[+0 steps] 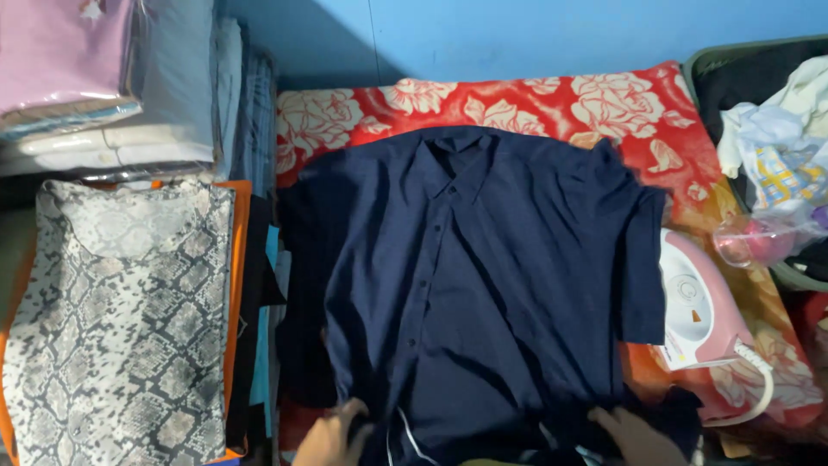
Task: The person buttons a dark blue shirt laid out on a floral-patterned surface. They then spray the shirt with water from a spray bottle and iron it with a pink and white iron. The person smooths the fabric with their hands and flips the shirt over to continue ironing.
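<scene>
both hands [332,436] on navy shirt [483,276] hem.

Light is dim and uneven. A slanting shadow darkens the wall [293,34] above and left of the shirt [483,276]. The shirt's folds sink into near-black. Hands below the shirt are soft, slightly blurred. No glare shows.

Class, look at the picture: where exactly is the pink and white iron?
In the head view, the iron lies on the red floral cloth, at the right, just beside the navy shirt's sleeve.
</scene>
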